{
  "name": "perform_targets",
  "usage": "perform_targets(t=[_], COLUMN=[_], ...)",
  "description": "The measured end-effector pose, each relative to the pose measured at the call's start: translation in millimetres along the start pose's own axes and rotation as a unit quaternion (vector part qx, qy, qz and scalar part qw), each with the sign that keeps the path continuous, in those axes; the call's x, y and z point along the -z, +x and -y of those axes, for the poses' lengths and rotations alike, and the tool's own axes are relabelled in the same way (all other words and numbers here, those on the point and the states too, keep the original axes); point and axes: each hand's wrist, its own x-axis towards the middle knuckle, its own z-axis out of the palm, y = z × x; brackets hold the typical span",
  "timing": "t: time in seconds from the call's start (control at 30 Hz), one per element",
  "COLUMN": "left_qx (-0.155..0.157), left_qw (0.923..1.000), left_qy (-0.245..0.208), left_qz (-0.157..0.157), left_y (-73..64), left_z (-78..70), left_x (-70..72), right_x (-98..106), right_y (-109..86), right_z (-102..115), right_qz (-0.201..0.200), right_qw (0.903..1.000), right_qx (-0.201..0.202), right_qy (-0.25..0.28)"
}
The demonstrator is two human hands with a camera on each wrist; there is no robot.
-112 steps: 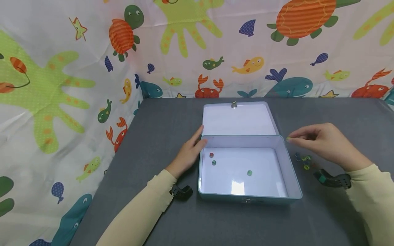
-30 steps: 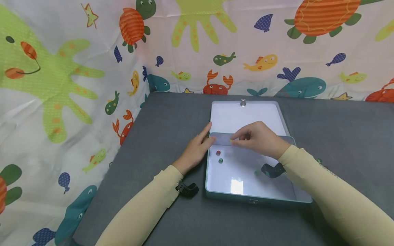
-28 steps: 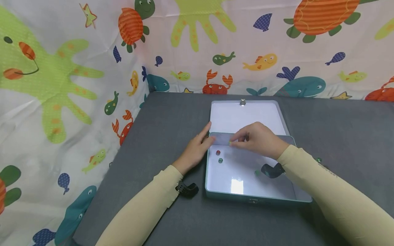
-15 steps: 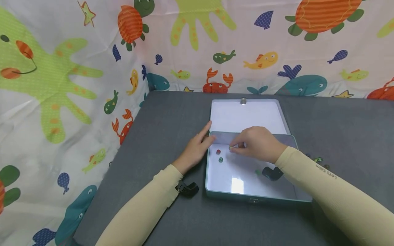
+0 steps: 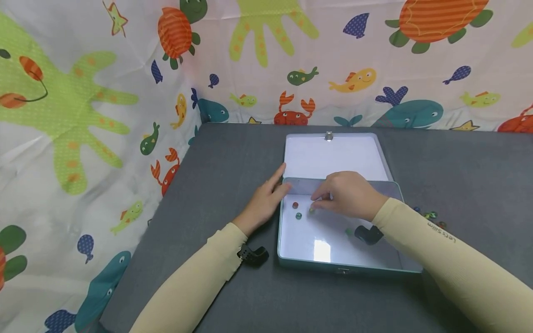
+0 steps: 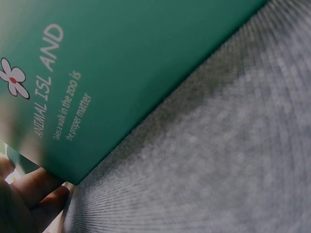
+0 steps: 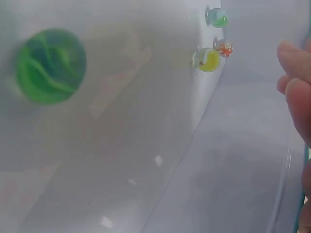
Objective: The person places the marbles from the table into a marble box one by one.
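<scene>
A shallow tin box (image 5: 345, 267) with white inside and green outside stands with its lid (image 5: 333, 157) folded back. My left hand (image 5: 262, 201) rests at its far left corner, thumb on the rim and fingers along the outside. My right hand (image 5: 347, 194) is low inside the box, thumb and forefinger close together. In the right wrist view its fingertips are apart from a yellow marble (image 7: 209, 60) on the box floor. Beside that marble lie a red one (image 7: 224, 48) and a green one (image 7: 217, 18); another green marble (image 7: 51, 66) lies nearer the right wrist.
Several loose marbles (image 5: 430, 215) lie on the grey tabletop (image 5: 466, 185) right of the box, partly behind the right sleeve (image 5: 441, 245). A cloth (image 5: 250, 37) printed with sea animals hangs behind and at the left.
My right hand has brought the yellow marble from right of the box to inside it, lowered it and let it go on the floor. My left hand stays at the corner.
</scene>
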Motion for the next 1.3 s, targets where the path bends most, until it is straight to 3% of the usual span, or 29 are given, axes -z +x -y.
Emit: perform_targets(t=[0.63, 0.97, 1.3], left_qx=[0.004, 0.007, 0.005], left_qw=[1.0000, 1.0000, 1.0000], left_qy=[0.000, 0.002, -0.001], left_qz=[-0.004, -0.001, 0.001], left_y=[-1.3, -1.5, -2.2], left_z=[-1.9, -0.1, -0.7], left_x=[-0.2, -0.3, -0.5], right_x=[6, 8, 17], right_y=[1.4, -0.7, -2.0], right_z=[-1, -4, -6], right_qz=[0.016, 0.025, 0.005], right_qw=[0.9998, 0.9963, 0.9907], right_qx=[-0.012, -0.033, -0.047], right_qy=[0.009, 0.076, 0.128])
